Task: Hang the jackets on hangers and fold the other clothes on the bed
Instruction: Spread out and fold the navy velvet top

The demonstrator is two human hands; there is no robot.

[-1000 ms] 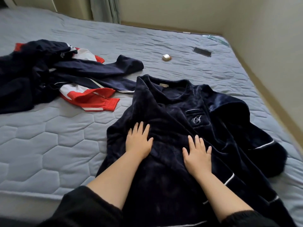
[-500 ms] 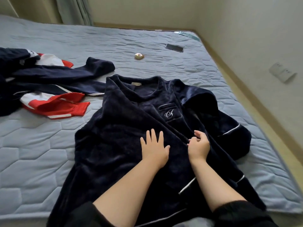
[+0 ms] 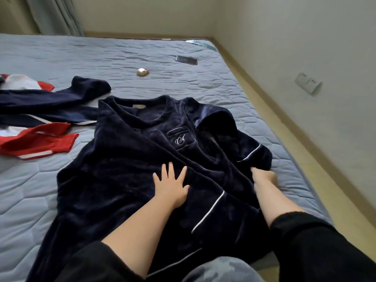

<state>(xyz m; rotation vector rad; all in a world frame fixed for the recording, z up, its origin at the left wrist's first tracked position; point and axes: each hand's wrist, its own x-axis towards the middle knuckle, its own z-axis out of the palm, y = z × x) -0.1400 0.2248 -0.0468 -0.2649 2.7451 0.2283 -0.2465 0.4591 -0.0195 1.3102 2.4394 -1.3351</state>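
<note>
While your left hand point(image 3: 171, 186) presses flat, fingers spread, on the navy robe point(image 3: 122, 169) across the bed point(image 3: 30, 190), your right hand point(image 3: 263, 178) grips its right edge; loads of bare room left of it.

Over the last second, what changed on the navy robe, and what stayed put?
The right hand left its flat spot on the navy robe, curled, and moved right to the robe's edge by the sleeve, where it seems to grip fabric, though blurred. The left hand shifted toward the robe's middle, still flat. The red, white and navy jacket, phone and small gold object stayed put.
</note>
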